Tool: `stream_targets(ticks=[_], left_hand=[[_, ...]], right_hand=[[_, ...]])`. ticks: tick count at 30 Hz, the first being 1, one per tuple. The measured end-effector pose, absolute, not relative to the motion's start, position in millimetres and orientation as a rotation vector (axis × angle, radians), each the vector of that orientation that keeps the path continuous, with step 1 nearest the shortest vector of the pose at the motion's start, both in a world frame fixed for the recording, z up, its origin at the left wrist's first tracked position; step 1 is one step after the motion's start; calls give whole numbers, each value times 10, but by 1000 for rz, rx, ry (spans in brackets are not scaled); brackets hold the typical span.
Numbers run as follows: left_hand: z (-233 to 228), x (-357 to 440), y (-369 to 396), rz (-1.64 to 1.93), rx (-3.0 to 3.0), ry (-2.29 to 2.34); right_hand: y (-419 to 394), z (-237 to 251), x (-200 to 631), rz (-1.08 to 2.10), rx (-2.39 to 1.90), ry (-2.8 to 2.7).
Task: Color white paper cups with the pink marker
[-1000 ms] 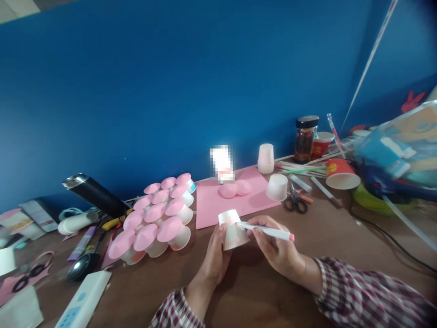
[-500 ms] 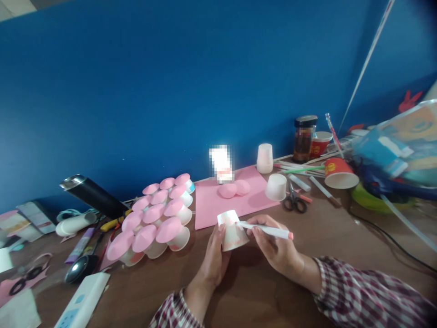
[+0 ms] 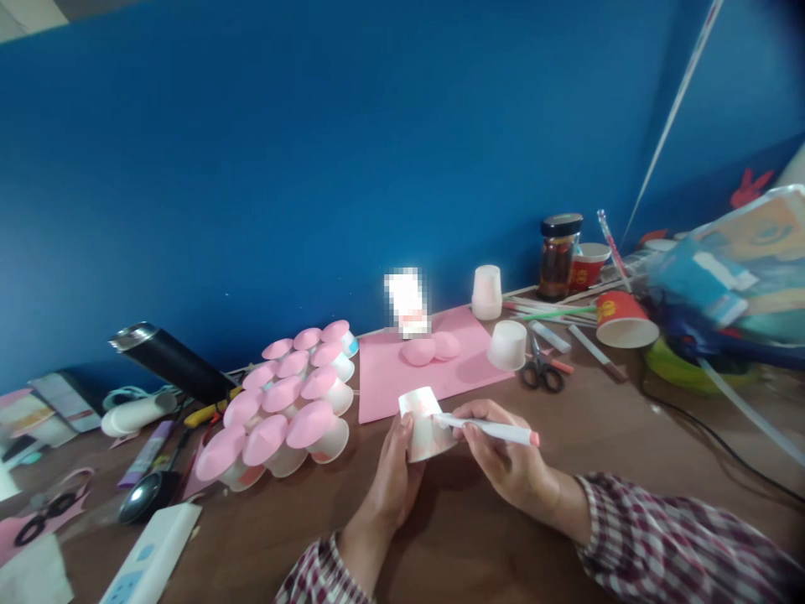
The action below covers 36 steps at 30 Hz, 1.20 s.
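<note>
My left hand [image 3: 396, 470] is closed around the side of an upside-down white paper cup [image 3: 423, 432], which has faint pinkish marks on its wall. Pinched in my right hand [image 3: 503, 449] is a white marker [image 3: 490, 429] with a coral-coloured end. Its tip meets the cup's side. Beyond the cup lies a sheet of pink paper [image 3: 383, 394] bearing two pink paper cones [image 3: 419, 351]. To the left stand rows of upturned cups topped with pink cones [image 3: 283, 393]. Another white cup [image 3: 507, 346] sits upside down at the sheet's right edge.
Black-handled scissors [image 3: 542, 374] and loose markers [image 3: 597, 352] lie at right, near a red paper cup [image 3: 625, 320] and a dark-lidded jar [image 3: 560, 256]. A power strip [image 3: 151, 554], a ladle [image 3: 151, 495] and a black flask [image 3: 173, 361] are at left. A blue wall [image 3: 314, 168] rises behind.
The marker's tip has shifted slightly down and left along the cup's side, with my right hand following. My left hand keeps its hold on the cup.
</note>
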<state>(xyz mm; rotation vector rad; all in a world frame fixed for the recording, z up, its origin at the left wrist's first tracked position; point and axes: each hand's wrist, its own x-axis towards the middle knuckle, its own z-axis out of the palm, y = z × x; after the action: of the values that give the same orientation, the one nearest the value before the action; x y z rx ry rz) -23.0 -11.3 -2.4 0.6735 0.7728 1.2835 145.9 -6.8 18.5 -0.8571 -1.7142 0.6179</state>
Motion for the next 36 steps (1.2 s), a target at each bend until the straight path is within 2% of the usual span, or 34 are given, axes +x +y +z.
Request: stream_targets(ticks=[15, 28, 36], left_hand=[[-1, -227, -107, 1305, 712, 775], [42, -208, -114, 1304, 772, 707], [60, -202, -123, 1308, 806, 721]], right_hand=[[-94, 178, 1448, 638, -851, -1651], [-72, 185, 1457, 494, -900, -1689], [-67, 178, 1454, 512, -901, -1677]])
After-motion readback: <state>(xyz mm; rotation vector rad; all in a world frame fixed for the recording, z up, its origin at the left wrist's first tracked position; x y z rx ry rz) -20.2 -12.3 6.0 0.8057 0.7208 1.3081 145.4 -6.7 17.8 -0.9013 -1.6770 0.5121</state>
